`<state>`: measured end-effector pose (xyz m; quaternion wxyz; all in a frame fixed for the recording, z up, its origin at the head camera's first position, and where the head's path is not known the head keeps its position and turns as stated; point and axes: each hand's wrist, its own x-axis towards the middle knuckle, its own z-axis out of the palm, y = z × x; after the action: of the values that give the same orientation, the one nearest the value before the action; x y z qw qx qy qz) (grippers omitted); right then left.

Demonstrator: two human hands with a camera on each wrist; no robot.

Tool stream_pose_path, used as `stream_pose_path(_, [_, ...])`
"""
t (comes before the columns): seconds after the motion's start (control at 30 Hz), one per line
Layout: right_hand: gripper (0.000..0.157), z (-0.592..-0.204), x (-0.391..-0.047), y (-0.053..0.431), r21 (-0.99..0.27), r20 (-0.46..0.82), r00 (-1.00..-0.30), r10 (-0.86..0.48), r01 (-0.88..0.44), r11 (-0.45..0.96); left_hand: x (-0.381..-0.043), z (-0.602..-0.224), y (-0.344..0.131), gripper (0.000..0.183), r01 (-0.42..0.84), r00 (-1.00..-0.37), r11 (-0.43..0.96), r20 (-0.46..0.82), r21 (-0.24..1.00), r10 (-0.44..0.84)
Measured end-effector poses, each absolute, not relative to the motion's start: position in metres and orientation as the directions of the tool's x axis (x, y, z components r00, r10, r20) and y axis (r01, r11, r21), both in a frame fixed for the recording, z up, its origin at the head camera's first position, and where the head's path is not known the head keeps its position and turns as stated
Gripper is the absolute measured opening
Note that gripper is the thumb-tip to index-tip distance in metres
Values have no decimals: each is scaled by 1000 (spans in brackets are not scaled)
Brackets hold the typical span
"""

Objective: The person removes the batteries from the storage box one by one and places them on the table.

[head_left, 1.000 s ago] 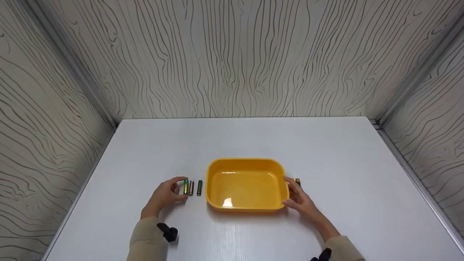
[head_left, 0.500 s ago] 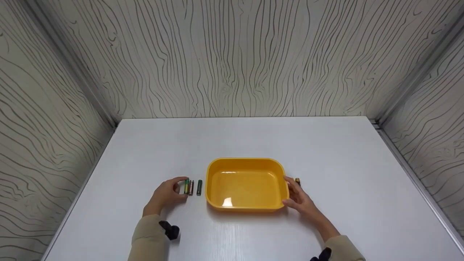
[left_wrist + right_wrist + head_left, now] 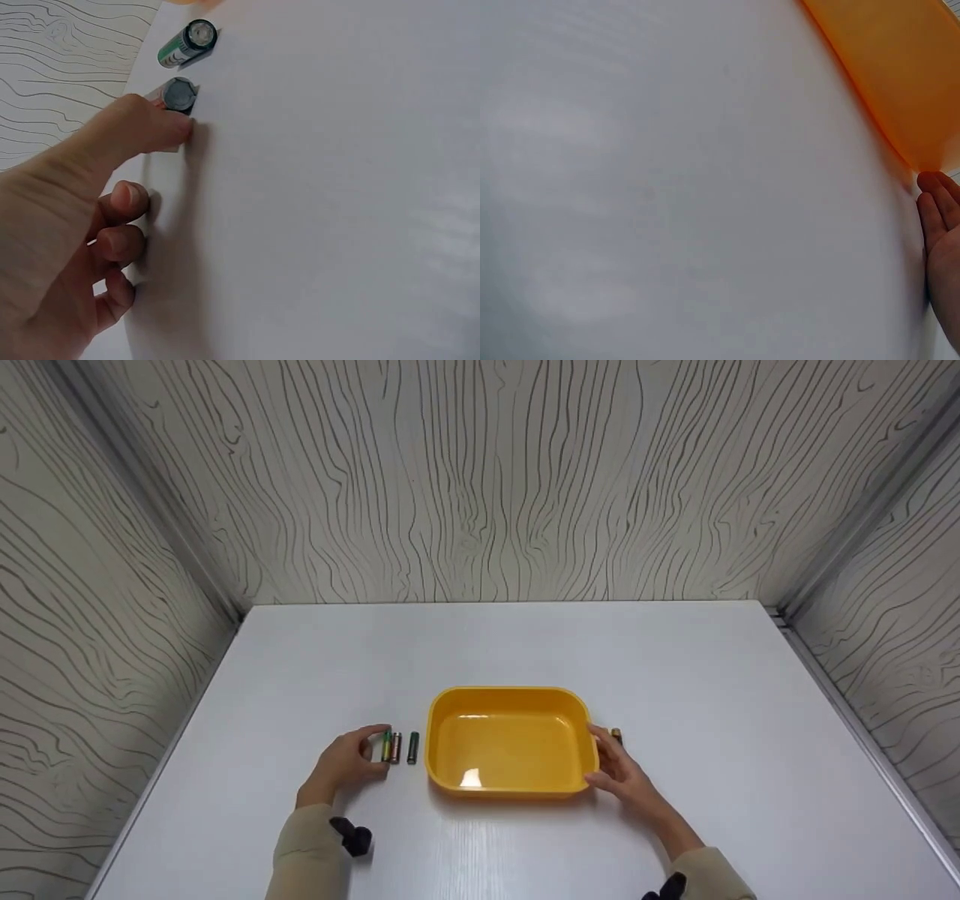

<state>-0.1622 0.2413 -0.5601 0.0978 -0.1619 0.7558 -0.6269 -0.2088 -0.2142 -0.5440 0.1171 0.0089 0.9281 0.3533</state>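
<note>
My left hand (image 3: pixel 341 761) pinches a green-and-yellow battery (image 3: pixel 387 746) by its two ends, between thumb and index finger. Right beside it lies a reddish battery (image 3: pixel 396 748), whose flat end shows next to the thumb in the left wrist view. A little farther right is a dark green battery (image 3: pixel 412 748), with a small gap between it and the reddish one. My right hand (image 3: pixel 628 786) rests its spread thumb and fingers against the right side of a yellow plastic tub (image 3: pixel 510 793). In the right wrist view the fingers lie extended along the tub's outer wall.
Beyond the right fingers another battery with a gold end (image 3: pixel 616 734) lies partly hidden on the white table (image 3: pixel 495 649). Wood-patterned panels (image 3: pixel 480 480) enclose the table at the back and both sides.
The left hand has shifted slightly right, bringing the green-and-yellow battery up close to the reddish one. The right hand and the tub have stayed in place.
</note>
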Motion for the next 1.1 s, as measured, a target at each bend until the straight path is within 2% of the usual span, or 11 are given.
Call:
stream_pose_path(0.3, [72,-558,-163,241,-978,-25,-947,-320,-43,203,-207,-544,-212,64,-94,-972,746,-222,659,73])
stream_pose_path(0.57, [71,-564,-165,242,-981,86,-920,-382,-145,126,-207,-547,-215,64,-89,-974,728,-212,680,79])
stream_pose_path(1.1, [68,-560,-166,237,-974,68,-949,-309,-130,186,-211,-547,-216,65,-125,-969,698,-238,705,66])
